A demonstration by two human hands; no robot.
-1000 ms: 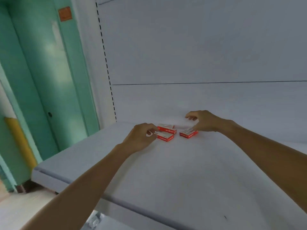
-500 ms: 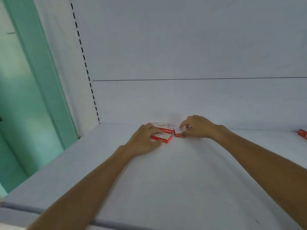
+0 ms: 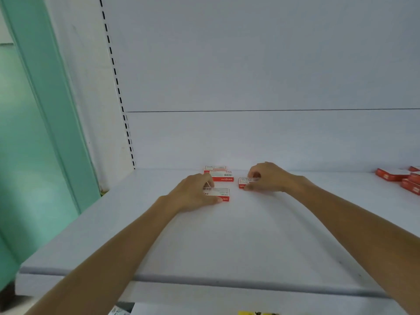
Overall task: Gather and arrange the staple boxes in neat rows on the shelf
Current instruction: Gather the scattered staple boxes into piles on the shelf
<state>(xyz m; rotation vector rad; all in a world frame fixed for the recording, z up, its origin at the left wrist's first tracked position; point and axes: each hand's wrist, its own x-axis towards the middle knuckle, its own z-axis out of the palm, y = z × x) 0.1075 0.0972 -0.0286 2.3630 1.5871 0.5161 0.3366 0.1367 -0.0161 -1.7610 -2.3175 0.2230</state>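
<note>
Small red-and-white staple boxes lie flat on the white shelf (image 3: 227, 242) near its back wall. My left hand (image 3: 195, 194) grips the front-left staple box (image 3: 221, 193) between thumb and fingers. My right hand (image 3: 266, 178) holds the right staple box (image 3: 244, 183) by its right end. Two more boxes (image 3: 219, 175) sit one behind the other at the back, between and beyond my hands. Several loose staple boxes (image 3: 402, 178) lie at the shelf's far right edge of view.
The white back panel (image 3: 250, 76) rises right behind the boxes. A slotted upright (image 3: 118, 87) and a green wall (image 3: 34, 133) stand to the left. The shelf's front lip (image 3: 204, 280) runs across below my forearms.
The right hand has drawn its box to the right, away from the others. The left hand's box has shifted slightly toward me. The camera has swung right, bringing the far-right boxes into view.
</note>
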